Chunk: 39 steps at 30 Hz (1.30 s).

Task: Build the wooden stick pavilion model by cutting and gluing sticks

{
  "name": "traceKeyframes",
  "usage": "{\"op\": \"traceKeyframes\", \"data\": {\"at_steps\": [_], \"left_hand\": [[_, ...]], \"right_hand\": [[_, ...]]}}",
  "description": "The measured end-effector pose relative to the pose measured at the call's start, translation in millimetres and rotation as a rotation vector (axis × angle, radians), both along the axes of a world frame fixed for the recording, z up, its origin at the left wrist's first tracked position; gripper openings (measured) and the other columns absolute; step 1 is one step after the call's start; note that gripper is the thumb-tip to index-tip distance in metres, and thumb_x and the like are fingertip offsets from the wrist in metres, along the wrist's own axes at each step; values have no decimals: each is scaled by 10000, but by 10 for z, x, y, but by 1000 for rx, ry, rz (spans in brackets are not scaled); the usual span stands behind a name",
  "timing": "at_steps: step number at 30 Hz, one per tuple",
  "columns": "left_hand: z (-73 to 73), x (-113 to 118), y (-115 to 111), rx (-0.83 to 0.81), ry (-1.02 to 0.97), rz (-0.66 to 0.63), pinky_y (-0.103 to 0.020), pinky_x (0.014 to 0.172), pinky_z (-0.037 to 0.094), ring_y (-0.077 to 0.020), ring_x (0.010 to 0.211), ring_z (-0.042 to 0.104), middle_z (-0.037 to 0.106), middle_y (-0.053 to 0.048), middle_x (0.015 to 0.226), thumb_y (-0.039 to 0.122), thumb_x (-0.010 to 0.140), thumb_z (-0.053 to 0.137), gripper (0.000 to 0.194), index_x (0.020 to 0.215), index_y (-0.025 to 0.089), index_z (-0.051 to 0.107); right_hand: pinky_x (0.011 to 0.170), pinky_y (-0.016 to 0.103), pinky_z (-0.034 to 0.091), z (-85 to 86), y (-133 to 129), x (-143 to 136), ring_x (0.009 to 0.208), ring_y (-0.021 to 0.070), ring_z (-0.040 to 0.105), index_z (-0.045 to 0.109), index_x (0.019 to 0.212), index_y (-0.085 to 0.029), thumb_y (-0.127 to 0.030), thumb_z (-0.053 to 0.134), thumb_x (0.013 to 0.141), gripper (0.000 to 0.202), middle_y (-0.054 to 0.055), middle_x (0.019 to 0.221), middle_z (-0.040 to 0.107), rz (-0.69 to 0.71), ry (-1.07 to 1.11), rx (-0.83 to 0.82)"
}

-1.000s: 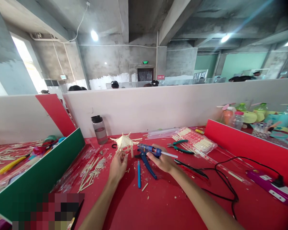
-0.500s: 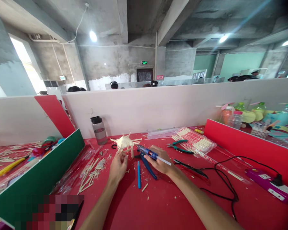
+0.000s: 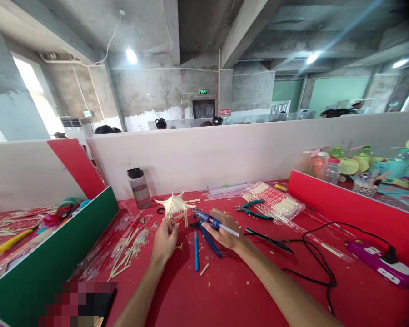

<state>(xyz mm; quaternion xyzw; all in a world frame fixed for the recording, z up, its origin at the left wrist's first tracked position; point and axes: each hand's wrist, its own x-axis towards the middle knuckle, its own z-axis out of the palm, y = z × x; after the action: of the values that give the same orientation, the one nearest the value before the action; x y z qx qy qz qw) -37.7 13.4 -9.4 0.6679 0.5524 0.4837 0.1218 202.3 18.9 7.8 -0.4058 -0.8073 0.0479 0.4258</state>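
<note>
A small pavilion model of pale wooden sticks stands on the red table, with a pointed roof and thin legs. My left hand pinches its lower front left part with closed fingers. My right hand is wrapped round a blue glue gun, whose nozzle points left at the model's right roof corner. A clear glue stick sticks out of the gun's back. Below the gun lie blue-handled pliers and a blue pen-like tool.
Loose sticks and scraps lie left. A water bottle stands behind. Right are green-handled pliers, bagged sticks, black tweezers-like tool, a black cable and a purple power strip. Green and red dividers flank the table.
The whole view has shifted slightly. Both hands keep their holds, and the glue gun's nozzle stays near the model's right roof corner.
</note>
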Motion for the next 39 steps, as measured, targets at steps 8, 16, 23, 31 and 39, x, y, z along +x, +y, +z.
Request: {"op": "traceKeyframes", "data": {"at_steps": [8, 16, 23, 31, 39], "left_hand": [[-29, -26, 8, -8, 1, -17, -271, 645, 397, -178, 660, 533, 567, 4, 699, 335, 838, 462, 168, 758, 204, 530], [-74, -49, 17, -17, -24, -57, -273, 668, 405, -180, 684, 551, 579, 9, 701, 319, 867, 473, 172, 766, 195, 537], [-99, -72, 27, -14, -45, -98, -268, 667, 396, -177, 690, 552, 580, 14, 704, 315, 878, 479, 177, 756, 196, 525], [-110, -86, 36, -17, -64, -121, -281, 673, 383, -180, 691, 536, 568, 13, 715, 329, 881, 475, 176, 782, 192, 522], [-107, -72, 33, 1, -32, -96, -283, 663, 385, -185, 687, 532, 578, 1, 725, 330, 885, 470, 181, 791, 193, 540]], "right_hand": [[619, 285, 362, -11, 0, 5, 702, 183, 564, 492, 764, -235, -494, 524, 963, 328, 20, 790, 571, 11, 1, 11], [621, 292, 352, -13, 5, 7, 700, 190, 562, 494, 777, -233, -479, 521, 964, 311, 27, 804, 573, 24, -3, 7], [612, 285, 343, -8, -6, 5, 693, 181, 555, 495, 769, -230, -462, 524, 965, 305, 24, 793, 561, 26, -9, 17], [625, 281, 368, -18, 2, 13, 713, 179, 565, 485, 784, -231, -454, 490, 986, 302, 17, 804, 552, 27, -36, 62], [601, 281, 348, -35, 4, -22, 683, 176, 566, 485, 769, -234, -465, 499, 977, 311, 19, 788, 580, -61, -69, 76]]}}
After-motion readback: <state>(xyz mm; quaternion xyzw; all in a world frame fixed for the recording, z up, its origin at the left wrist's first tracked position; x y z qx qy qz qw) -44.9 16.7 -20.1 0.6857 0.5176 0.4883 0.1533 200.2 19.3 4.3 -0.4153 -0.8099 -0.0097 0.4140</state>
